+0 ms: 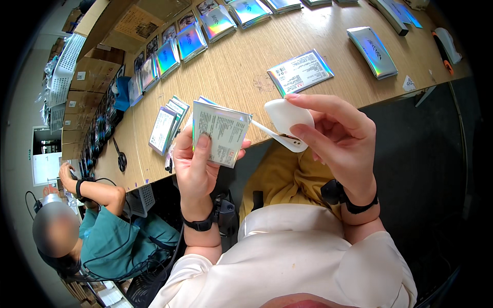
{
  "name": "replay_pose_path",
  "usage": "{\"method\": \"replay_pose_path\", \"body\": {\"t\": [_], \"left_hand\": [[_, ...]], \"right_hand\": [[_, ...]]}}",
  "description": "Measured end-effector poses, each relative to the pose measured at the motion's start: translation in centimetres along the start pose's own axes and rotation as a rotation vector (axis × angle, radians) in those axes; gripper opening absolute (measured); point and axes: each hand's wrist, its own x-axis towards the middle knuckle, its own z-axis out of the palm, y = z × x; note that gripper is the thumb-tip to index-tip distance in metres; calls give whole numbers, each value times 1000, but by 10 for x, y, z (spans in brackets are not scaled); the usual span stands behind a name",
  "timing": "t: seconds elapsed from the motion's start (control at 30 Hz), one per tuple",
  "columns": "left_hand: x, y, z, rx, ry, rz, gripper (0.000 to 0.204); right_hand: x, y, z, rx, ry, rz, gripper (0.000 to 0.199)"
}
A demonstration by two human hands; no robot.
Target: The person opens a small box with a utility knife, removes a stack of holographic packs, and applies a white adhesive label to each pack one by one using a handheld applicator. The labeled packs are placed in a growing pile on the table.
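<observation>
My left hand (194,167) is closed around a flat foil packet (222,126), thumb on its printed pale face, with shiny rainbow edges showing. More than one layer seems to be in that grip. Between the thumb and index finger of my right hand (343,136) is a smooth white rounded piece (285,116). Below it a slim white part (294,144) with small dark holes reaches toward the packet; whether the two white parts are joined I cannot tell. Beyond my hands a similar packet (302,71) lies printed side up on the wooden table (236,66).
Rainbow foil packets (217,23) form a row along the far edge. A thicker stack (373,52) lies far right, near an orange-and-black cutter (441,51). Left are leaning packets (163,128) and black scissors (120,155). A co-worker in teal (115,238) sits at the left.
</observation>
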Motion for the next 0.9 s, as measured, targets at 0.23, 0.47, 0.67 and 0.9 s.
{"method": "replay_pose_path", "body": {"t": [0.23, 0.47, 0.67, 0.9], "left_hand": [[1, 4, 3, 186, 0, -26, 25], [4, 9, 3, 174, -11, -147, 27], [2, 13, 18, 255, -33, -278, 23], [-3, 4, 39, 304, -118, -388, 19]], "right_hand": [[0, -6, -3, 5, -49, 73, 37], [0, -10, 1, 111, -24, 203, 34], [0, -7, -2, 44, -34, 149, 33], [0, -7, -2, 96, -49, 175, 32]]}}
